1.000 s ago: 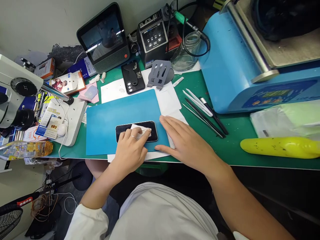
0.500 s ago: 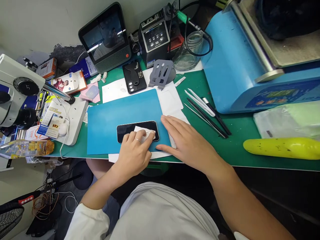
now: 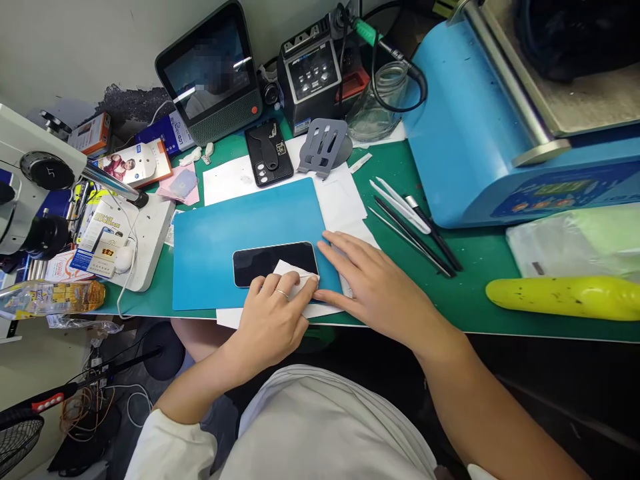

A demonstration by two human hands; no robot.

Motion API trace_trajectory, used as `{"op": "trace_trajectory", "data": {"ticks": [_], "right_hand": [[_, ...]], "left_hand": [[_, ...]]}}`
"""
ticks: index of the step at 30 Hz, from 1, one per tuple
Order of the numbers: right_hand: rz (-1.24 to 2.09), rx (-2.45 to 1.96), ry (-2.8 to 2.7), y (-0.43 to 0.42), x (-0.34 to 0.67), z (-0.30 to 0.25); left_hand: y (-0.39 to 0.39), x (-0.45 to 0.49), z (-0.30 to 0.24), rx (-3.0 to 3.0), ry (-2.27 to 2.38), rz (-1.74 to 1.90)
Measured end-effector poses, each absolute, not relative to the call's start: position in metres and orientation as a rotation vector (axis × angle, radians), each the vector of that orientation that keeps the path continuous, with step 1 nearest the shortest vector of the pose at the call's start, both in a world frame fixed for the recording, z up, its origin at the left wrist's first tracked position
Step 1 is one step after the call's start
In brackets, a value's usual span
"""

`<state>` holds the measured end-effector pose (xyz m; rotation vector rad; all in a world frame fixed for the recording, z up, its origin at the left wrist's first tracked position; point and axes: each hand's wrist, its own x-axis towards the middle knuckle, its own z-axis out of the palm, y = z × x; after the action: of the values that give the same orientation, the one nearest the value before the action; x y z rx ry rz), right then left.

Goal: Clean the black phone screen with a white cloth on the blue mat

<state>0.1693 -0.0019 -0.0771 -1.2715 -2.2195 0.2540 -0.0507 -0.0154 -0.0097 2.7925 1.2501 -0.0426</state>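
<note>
A smartphone (image 3: 265, 260) with a dark screen and pale frame lies flat on a blue mat (image 3: 210, 233). My left hand (image 3: 275, 310), a ring on one finger, presses a folded white wipe (image 3: 289, 268) onto the phone's lower right corner. Its fingertips are bent over the wipe and cover part of it. At the phone's right end rests my right hand (image 3: 370, 287), fingers stretched out and thumb apart. The right fingertips and thumb tip are close to the phone's right edge; nothing shows in that hand.
Tweezers (image 3: 410, 233) and slim tools lie right of the mat, near a yellow object (image 3: 560, 298) and a blue machine (image 3: 460, 133). Behind are a grey phone stand (image 3: 323, 147), a black phone case (image 3: 269, 153) and a soldering station (image 3: 310, 73). A microscope (image 3: 45, 173) stands left.
My left hand has slid the wipe slightly right and down toward the phone's near right corner. More of the screen shows. My right hand has stayed nearly still.
</note>
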Motion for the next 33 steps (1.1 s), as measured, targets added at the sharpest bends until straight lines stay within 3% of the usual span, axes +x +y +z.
{"op": "trace_trajectory", "data": {"ticks": [11, 33], "right_hand": [[0.242, -1.256, -2.221, -0.001, 0.170, -0.075], [0.245, -1.265, -2.230, -0.002, 0.171, -0.077]], "left_hand": [[0.018, -0.027, -0.016, 2.776, 1.385, -0.049], [0.009, -0.023, -0.016, 2.711, 1.497, -0.071]]}}
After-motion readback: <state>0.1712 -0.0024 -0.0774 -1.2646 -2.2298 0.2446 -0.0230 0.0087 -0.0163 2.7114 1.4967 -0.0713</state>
